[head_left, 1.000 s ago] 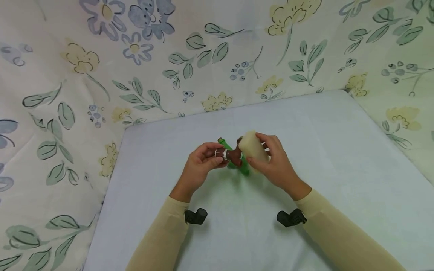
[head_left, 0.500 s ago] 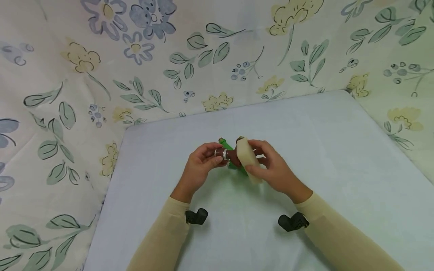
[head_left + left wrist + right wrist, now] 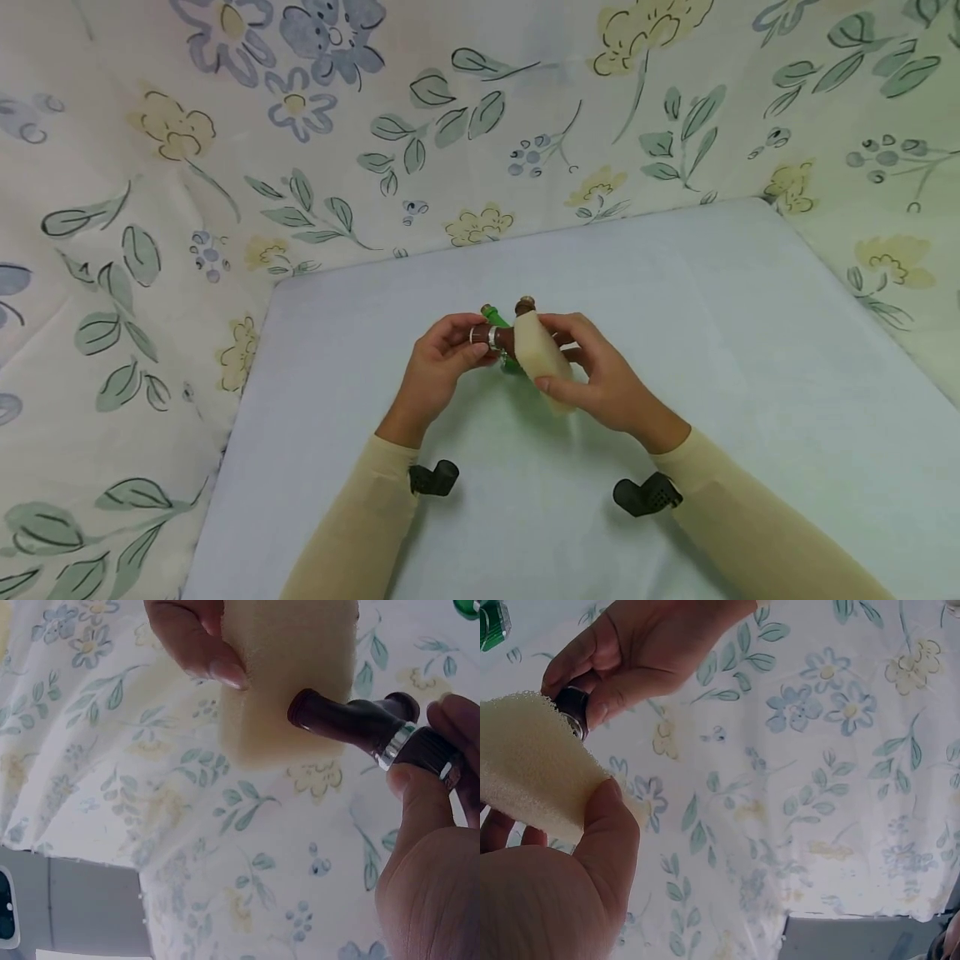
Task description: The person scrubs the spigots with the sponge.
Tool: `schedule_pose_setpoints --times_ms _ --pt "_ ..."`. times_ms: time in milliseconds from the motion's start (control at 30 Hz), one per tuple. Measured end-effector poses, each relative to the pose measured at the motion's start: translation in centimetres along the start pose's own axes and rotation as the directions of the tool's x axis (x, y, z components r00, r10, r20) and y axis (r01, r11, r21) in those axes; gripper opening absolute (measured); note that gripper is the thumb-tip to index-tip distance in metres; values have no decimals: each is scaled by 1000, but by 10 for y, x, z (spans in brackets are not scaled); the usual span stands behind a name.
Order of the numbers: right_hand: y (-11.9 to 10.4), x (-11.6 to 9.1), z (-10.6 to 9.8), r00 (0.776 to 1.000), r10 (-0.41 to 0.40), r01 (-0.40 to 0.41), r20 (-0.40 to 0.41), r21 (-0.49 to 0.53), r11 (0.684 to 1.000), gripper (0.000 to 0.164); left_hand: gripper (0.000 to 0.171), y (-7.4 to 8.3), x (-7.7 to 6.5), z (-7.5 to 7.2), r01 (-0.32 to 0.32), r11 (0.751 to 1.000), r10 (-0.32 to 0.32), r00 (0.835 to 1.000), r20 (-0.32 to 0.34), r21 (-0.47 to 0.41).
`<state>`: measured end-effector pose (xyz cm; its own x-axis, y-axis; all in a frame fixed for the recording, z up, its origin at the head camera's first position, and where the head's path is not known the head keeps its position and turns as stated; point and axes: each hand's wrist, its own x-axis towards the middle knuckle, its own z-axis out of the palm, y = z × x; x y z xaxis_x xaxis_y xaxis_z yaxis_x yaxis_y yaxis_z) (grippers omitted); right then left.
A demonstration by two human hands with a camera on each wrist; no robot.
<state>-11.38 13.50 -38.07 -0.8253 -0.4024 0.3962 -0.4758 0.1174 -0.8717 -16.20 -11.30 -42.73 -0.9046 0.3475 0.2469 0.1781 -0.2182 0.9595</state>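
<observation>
My left hand (image 3: 446, 362) grips the banded end of a dark reddish-brown, branched tube-like piece with silver rings (image 3: 337, 720). The fingers of my right hand (image 3: 600, 375) curl round a cream sponge block (image 3: 538, 354), the thumb on its near face. The sponge stands tilted against the brown piece and hides much of it in the head view; a branch with a brassy tip (image 3: 526, 304) rises above it. In the left wrist view, a round branch end meets the sponge's face. Beyond my left fingers is a slim green object with a brownish tip (image 3: 491, 313), partly covered.
A white-covered table (image 3: 697, 317) spreads beneath both hands. Flower-printed cloth (image 3: 420, 125) hangs behind it and along the sides. Black wrist cameras (image 3: 433, 478) sit over the beige sleeves (image 3: 750, 500).
My right hand has shifted the sponge left and downward across the brown piece, covering more of its branched part. The left hand keeps its hold almost in place.
</observation>
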Motion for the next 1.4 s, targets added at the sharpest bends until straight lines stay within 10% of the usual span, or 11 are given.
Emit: schedule_pose_setpoints --times_ms 500,800,1167,1400 --pt "39 3 -4 991 15 -39 -135 -175 984 70 37 9 -3 5 21 999 -19 999 46 -43" --pt "53 2 -11 974 1 -88 -226 -376 922 72 36 3 -7 9 42 998 -39 997 70 -45" --pt "47 -4 -2 994 -31 -4 -108 -304 953 70 36 -3 -4 7 53 998 -52 998 43 -36" --pt "40 -4 -4 998 26 -30 -55 -70 997 66 38 -7 -3 4 39 999 -37 998 46 -38"
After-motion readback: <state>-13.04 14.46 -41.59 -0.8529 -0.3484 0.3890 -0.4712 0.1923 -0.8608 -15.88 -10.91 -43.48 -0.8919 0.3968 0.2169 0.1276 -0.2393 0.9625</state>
